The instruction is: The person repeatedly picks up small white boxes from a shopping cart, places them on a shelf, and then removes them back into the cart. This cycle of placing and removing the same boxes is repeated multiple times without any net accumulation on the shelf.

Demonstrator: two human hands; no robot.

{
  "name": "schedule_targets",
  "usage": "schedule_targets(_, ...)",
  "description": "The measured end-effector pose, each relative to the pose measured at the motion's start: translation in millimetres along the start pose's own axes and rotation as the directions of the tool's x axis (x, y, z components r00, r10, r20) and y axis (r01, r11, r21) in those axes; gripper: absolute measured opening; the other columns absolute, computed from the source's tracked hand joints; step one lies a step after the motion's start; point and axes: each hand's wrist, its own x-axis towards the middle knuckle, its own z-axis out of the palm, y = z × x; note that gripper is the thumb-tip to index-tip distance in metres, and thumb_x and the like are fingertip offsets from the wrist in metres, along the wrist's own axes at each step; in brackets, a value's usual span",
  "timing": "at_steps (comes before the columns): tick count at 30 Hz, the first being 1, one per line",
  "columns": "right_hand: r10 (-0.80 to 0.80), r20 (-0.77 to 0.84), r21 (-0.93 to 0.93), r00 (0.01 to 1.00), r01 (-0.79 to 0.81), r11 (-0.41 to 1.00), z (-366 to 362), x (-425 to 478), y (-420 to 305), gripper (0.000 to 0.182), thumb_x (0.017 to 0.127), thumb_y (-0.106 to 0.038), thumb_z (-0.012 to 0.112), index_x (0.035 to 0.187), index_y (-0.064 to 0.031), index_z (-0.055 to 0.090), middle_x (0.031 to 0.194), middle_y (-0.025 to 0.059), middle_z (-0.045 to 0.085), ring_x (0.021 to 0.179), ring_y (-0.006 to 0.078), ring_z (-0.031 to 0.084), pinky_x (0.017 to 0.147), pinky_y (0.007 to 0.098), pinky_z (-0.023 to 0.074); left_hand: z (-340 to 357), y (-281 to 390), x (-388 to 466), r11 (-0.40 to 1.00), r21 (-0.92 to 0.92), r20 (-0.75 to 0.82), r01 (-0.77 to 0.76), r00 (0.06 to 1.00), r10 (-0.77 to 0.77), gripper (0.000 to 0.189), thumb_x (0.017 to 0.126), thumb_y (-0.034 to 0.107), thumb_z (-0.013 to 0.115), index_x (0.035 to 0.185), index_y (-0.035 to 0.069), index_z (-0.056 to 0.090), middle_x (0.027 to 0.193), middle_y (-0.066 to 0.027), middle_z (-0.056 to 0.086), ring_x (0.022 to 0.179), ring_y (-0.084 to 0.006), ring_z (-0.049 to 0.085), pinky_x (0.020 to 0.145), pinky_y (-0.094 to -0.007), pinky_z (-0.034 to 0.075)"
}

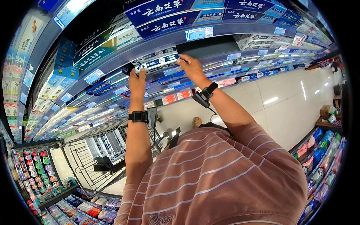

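My left hand (137,80) grips the left end of a white and dark-blue toothpaste box (157,63) at the shelf front. At the box's right end, the fingers of my right hand (193,69) are closed on its corner. A matching box (157,54) lies right behind or on top of it; whether the two are held together cannot be told. Both boxes lie level, long side towards me. Just left of my left hand is the dark end of another box, partly hidden. A strapped device sits on each wrist.
Above hangs a shelf edge with a price tag (199,33) and blue toothpaste boxes (168,25). Green boxes (94,53) stand to the left. A wire shopping cart (84,168) below left holds several similar boxes (105,144) and a black phone-like device (102,168). Tiled floor (275,109) lies right.
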Motion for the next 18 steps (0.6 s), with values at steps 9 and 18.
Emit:
schedule_targets(9,0.052,0.047,0.255,0.998,-0.062,0.965,-13,-34,-32,0.025,0.100,-0.029,0.059,0.107,-0.0049,0.063,0.085,0.0038,0.066,0.074,0.0086,0.064,0.060,0.0241,0.0490,-21,-18,-56,0.966,0.016,-0.163,-0.258,0.952,0.258,0.053,0.101,0.035,0.060,0.138,-0.001,0.049,0.114,-0.0102,0.063,0.093,-0.0157,0.064,0.069,-0.0284,0.053)
schedule_targets(18,0.208,0.512,0.041,0.833,-0.266,0.963,52,-79,4,0.023,0.099,-0.027,0.057,0.107,-0.0067,0.064,0.086,0.0039,0.067,0.070,0.0100,0.065,0.056,0.0234,0.0479,-124,-157,-159,0.920,-0.200,-0.059,0.336,0.933,-0.354,0.049,0.097,0.039,0.060,0.122,-0.003,0.060,0.097,-0.0075,0.067,0.078,-0.0167,0.067,0.063,-0.0289,0.054)
